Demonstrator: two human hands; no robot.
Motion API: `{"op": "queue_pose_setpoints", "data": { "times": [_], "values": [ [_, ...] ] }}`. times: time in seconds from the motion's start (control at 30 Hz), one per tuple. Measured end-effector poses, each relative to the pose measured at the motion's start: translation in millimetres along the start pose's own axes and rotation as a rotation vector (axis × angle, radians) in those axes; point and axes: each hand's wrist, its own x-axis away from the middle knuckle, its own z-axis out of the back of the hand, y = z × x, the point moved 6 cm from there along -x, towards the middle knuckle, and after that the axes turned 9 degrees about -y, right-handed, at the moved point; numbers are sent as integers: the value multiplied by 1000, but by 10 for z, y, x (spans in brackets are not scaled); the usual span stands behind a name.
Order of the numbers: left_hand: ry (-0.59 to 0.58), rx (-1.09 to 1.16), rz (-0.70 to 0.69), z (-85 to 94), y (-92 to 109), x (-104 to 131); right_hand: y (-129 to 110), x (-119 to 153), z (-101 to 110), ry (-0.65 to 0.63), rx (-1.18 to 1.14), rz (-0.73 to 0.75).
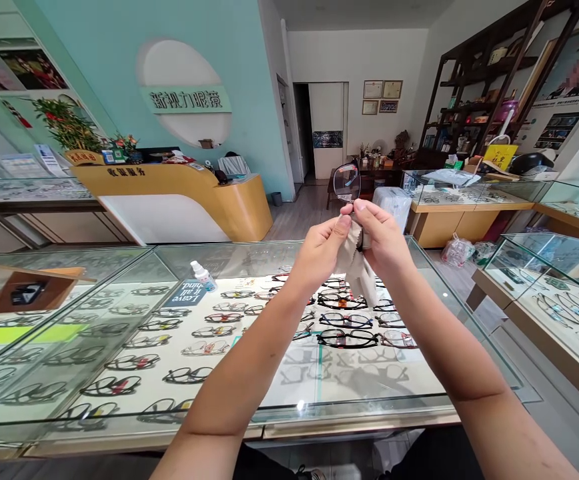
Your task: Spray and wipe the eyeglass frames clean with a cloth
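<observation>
A pair of dark-rimmed eyeglasses is turned on end above the counter, one lens pointing up. My right hand is closed around the frame, its thumb near the bridge. Pressed close beside it, my left hand pinches a pale cleaning cloth, which hangs down between both hands. The fingers and cloth hide the lower lens and most of the frame. Under my hands, rows of eyeglasses lie inside the glass display case. A small white spray bottle stands on the glass to the left.
A wooden box sits on the counter at far left. Beyond the case is a yellow and white reception desk. More glass cases line the right side, near plastic bags on the floor. Dark shelves stand behind.
</observation>
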Motion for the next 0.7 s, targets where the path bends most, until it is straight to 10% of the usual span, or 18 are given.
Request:
{"op": "queue_pose_setpoints", "data": {
  "times": [0.2,0.57,0.7],
  "values": [
    [-53,2,6,-21,5,-9,25,1,-13,27,7,-54],
    [326,-108,-209,37,43,72,101,73,-209,-16,5,-20],
    [218,-79,-140,74,59,17,10,38,-131,-13,34,54]
  ]
}}
